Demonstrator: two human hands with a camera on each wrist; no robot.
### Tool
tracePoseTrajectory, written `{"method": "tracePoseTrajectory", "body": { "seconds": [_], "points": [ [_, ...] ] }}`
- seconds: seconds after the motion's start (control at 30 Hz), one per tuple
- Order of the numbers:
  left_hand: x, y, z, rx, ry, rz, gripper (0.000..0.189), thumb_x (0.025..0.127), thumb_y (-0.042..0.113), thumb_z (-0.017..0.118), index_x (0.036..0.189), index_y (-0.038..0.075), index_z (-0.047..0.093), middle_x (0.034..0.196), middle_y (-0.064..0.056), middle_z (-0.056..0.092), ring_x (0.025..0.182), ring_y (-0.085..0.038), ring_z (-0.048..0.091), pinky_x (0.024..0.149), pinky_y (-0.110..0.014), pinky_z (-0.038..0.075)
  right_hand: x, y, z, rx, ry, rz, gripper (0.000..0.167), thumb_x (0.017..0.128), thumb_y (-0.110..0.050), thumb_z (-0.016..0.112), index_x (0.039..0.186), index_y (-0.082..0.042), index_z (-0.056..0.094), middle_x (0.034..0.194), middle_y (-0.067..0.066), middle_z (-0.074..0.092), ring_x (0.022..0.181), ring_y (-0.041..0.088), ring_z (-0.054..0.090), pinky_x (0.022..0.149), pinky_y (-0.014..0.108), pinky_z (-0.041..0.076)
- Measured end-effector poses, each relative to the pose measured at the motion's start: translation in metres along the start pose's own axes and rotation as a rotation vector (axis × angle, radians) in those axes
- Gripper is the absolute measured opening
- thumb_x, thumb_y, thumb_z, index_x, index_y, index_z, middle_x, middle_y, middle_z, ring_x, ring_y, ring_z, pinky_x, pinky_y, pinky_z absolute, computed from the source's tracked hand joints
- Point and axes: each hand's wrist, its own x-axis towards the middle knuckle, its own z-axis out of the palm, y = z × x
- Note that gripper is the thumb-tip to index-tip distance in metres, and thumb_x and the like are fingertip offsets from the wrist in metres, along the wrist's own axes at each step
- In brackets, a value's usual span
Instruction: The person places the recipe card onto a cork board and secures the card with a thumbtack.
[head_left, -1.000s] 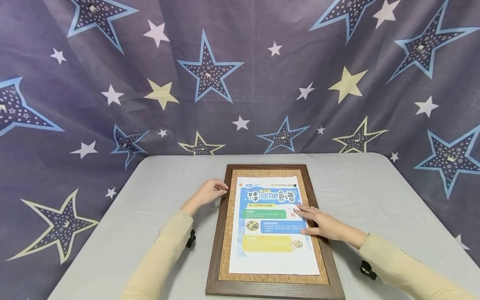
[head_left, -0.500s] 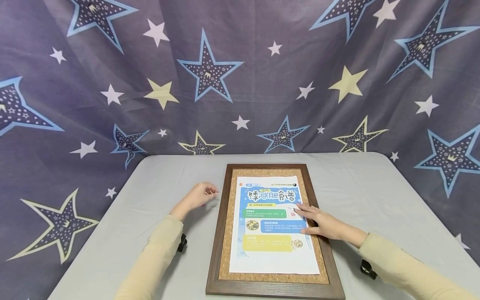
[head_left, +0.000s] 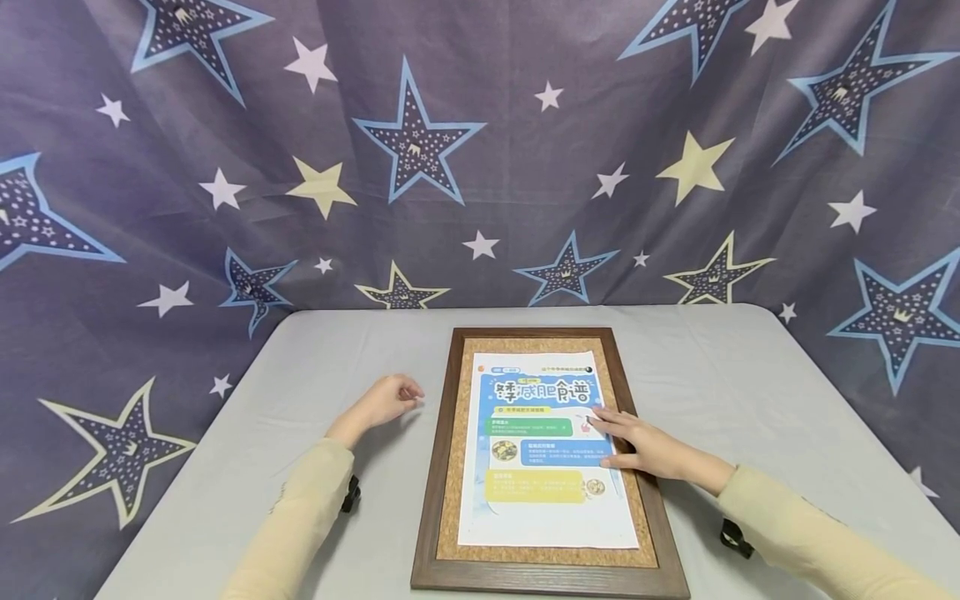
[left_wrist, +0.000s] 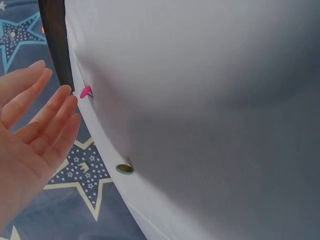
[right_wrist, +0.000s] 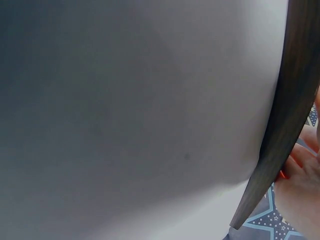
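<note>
A printed poster (head_left: 555, 525) with Chinese text lies on a cork board (head_left: 637, 525) in a dark brown frame (head_left: 551, 579). An orange pushpin (head_left: 481, 368) shows at its upper left corner, and a dark one (head_left: 588, 368) at the upper right. My right hand (head_left: 652, 447) rests with spread fingers on the poster's right side. Left of the frame, my left hand (head_left: 381, 402) hovers over the table, fingers loosely bent and holding nothing visible. In the left wrist view, a pink thumbtack (left_wrist: 85, 92) and a greenish-gold thumbtack (left_wrist: 124, 169) lie on the cloth near that hand.
Grey cloth covers the table (head_left: 360, 342) around the frame. A dark curtain (head_left: 510, 167) with stars hangs behind it and along both sides. The frame's side (right_wrist: 285, 95) stands between the right wrist camera and most of the right hand.
My left hand has drawn away from the frame's left edge, moving left and slightly toward me over the table. The right hand, poster and frame have stayed in place.
</note>
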Motion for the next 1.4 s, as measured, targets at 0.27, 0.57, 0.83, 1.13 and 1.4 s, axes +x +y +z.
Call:
{"method": "tracePoseTrajectory", "body": {
  "seconds": [0.27,0.57,0.83,1.13,1.4],
  "points": [
    [-0.007,-0.006,-0.001,0.008,-0.024,-0.023,0.012,0.075,-0.002,0.061,0.087,-0.002,0.064,0.084,-0.009,0.061,0.073,-0.018,0.055,0.07,-0.034,0.047,0.0,0.0,0.0,-0.014,0.007,-0.003,0.065,0.083,-0.035,0.057,0.131,0.004,0.037,0.137,0.025,0.028,0.125,0.043,0.025,0.099,0.054,0.022],
    [-0.013,-0.011,-0.002,-0.018,-0.032,-0.044,0.013,0.075,-0.007,0.06,0.087,-0.004,0.063,0.083,-0.01,0.06,0.073,-0.018,0.056,0.066,-0.029,0.048,0.0,-0.002,0.0,-0.01,0.015,-0.005,0.065,0.083,-0.035,0.058,0.13,0.004,0.038,0.137,0.026,0.028,0.124,0.044,0.024,0.099,0.055,0.021],
    [-0.015,-0.009,-0.003,0.007,-0.027,-0.038,0.012,0.074,-0.007,0.061,0.086,-0.005,0.063,0.079,-0.01,0.061,0.072,-0.018,0.056,0.069,-0.032,0.048,-0.001,-0.001,0.0,-0.012,0.017,-0.008,0.065,0.083,-0.035,0.058,0.13,0.005,0.038,0.137,0.026,0.029,0.124,0.043,0.025,0.099,0.054,0.021],
    [-0.002,-0.047,0.013,-0.026,-0.026,0.013,0.006,0.077,0.002,0.063,0.082,0.003,0.065,0.075,-0.003,0.06,0.069,-0.015,0.055,0.067,-0.031,0.047,0.0,-0.001,0.0,-0.012,0.014,-0.012,0.066,0.082,-0.036,0.058,0.131,0.004,0.037,0.137,0.026,0.029,0.124,0.044,0.025,0.099,0.055,0.021],
    [-0.007,-0.025,0.006,0.037,-0.033,-0.042,0.008,0.075,-0.006,0.061,0.082,-0.002,0.064,0.077,-0.008,0.06,0.072,-0.019,0.056,0.067,-0.034,0.048,0.0,-0.002,-0.001,-0.009,0.017,-0.012,0.066,0.082,-0.034,0.059,0.13,0.005,0.037,0.137,0.026,0.029,0.124,0.043,0.025,0.099,0.054,0.02]
  ]
}}
